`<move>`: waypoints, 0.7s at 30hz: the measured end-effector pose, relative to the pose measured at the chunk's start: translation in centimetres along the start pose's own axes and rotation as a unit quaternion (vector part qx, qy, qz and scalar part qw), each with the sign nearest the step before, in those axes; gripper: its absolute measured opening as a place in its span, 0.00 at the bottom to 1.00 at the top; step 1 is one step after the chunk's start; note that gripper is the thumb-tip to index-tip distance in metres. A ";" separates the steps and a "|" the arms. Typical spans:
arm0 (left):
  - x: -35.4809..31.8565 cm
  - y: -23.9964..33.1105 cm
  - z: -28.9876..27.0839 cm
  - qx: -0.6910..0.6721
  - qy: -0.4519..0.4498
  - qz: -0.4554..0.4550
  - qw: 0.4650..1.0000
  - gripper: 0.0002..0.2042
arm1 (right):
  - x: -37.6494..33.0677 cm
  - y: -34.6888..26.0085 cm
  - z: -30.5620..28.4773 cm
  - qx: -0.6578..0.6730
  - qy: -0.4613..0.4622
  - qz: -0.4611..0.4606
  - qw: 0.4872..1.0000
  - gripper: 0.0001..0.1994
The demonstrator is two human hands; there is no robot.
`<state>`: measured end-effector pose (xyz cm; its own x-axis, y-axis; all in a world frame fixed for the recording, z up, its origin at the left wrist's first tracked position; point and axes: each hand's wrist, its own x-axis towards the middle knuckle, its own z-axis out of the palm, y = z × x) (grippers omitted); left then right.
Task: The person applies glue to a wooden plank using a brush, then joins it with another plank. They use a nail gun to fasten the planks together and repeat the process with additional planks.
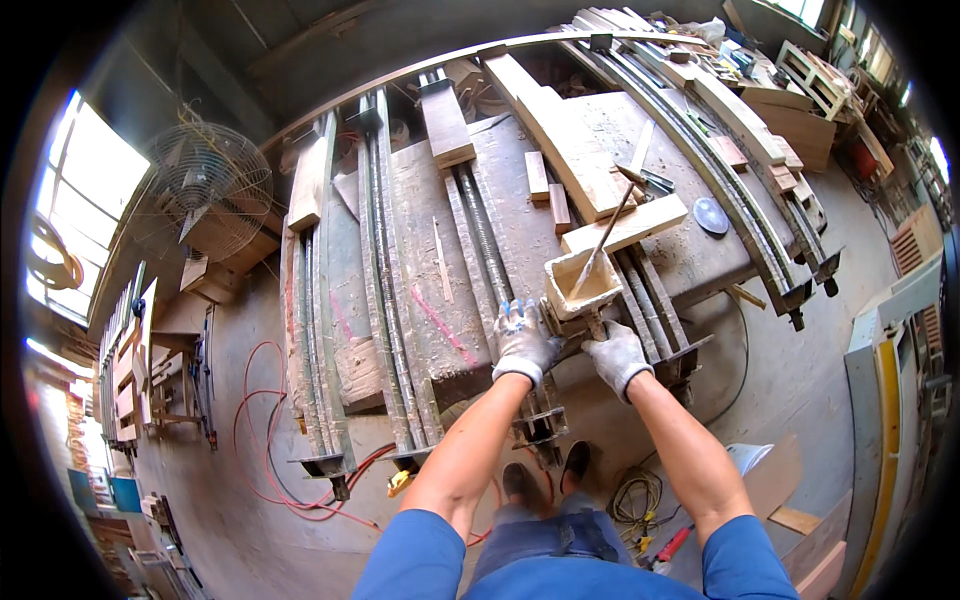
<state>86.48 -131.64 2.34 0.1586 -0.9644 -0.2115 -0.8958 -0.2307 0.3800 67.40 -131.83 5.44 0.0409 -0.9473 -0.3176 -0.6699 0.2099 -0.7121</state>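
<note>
From the head view I see my gloved left hand (523,343) pressed flat, fingers together, against the near left side of a small wooden box (581,282). My gloved right hand (617,354) is fisted around something just under the box. A long stick (603,236) leans out of the box, beyond both hands, over the workbench (420,210).

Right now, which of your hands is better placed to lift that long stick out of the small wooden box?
Probably the right hand. It grips beside the wooden box, just below where the stick leans out toward the right. The left hand presses the box's left side and seems to steady it.
</note>
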 end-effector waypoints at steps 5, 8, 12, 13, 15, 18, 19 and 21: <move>-1.9 0.4 -1.7 -0.113 0.008 -0.001 0.994 0.53 | -4.9 -2.7 -3.0 0.068 0.013 -0.015 0.997 0.20; -1.1 -0.9 -0.2 -0.158 0.096 0.147 0.972 0.40 | -7.0 -0.8 -3.6 0.119 0.040 -0.085 0.988 0.19; -5.8 2.6 -4.1 -0.202 0.092 0.213 0.951 0.34 | -12.9 -0.3 -5.7 0.006 0.077 -0.046 0.996 0.16; -7.1 1.8 -4.6 -0.287 0.048 0.200 0.935 0.34 | -14.8 -1.6 -5.9 -0.012 0.060 -0.057 0.997 0.17; -10.5 3.3 -5.2 -0.433 -0.054 0.223 0.872 0.34 | -20.5 -2.5 -7.3 0.008 0.084 -0.035 0.996 0.19; -14.8 3.5 -2.3 -0.474 -0.113 0.293 0.823 0.38 | -29.2 -2.2 -7.2 0.076 0.140 0.025 0.987 0.19; -17.0 3.6 -1.8 -0.486 -0.143 0.292 0.811 0.39 | -31.7 -1.5 -6.4 0.070 0.155 0.047 0.984 0.19; -20.7 2.9 -0.1 -0.445 -0.133 0.354 0.812 0.40 | -36.5 -0.7 -4.8 0.054 0.165 0.080 0.982 0.19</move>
<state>80.62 -112.39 7.87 -0.4658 -0.8616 0.2019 -0.0493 0.2531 0.9662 62.83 -98.54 20.60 -0.3122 -0.9235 -0.2230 -0.5648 0.3691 -0.7381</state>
